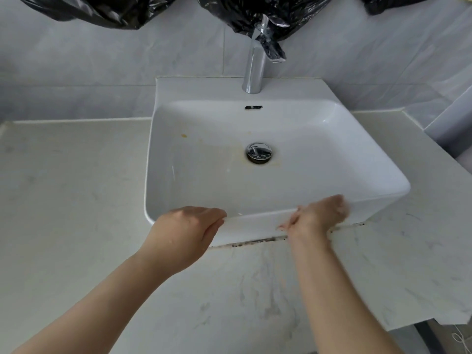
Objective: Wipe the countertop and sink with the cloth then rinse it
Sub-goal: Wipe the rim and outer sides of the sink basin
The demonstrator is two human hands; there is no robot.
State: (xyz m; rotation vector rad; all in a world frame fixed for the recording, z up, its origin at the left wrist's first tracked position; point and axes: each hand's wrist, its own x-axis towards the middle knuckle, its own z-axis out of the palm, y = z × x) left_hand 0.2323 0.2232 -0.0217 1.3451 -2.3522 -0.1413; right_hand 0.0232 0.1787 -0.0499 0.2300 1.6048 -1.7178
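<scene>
A white rectangular sink (255, 224) sits on a pale marbled countertop (71, 200). My left hand (186, 226) curls over the sink's front rim at the left and grips it. On the same rim, further right, my right hand (316, 215) is motion-blurred. A pale smear at its fingertips looks like a white cloth (346, 204) pressed to the rim; most of it is hidden under the hand. Yellow-brown stains ring the chrome drain (259, 152). No water runs from the chrome faucet (254, 67).
Dark grime (255, 242) lines the seam under the sink's front. Black plastic bags (255, 11) hang over the tiled wall and touch the faucet's top. The countertop ends at a jagged front right edge (434, 323).
</scene>
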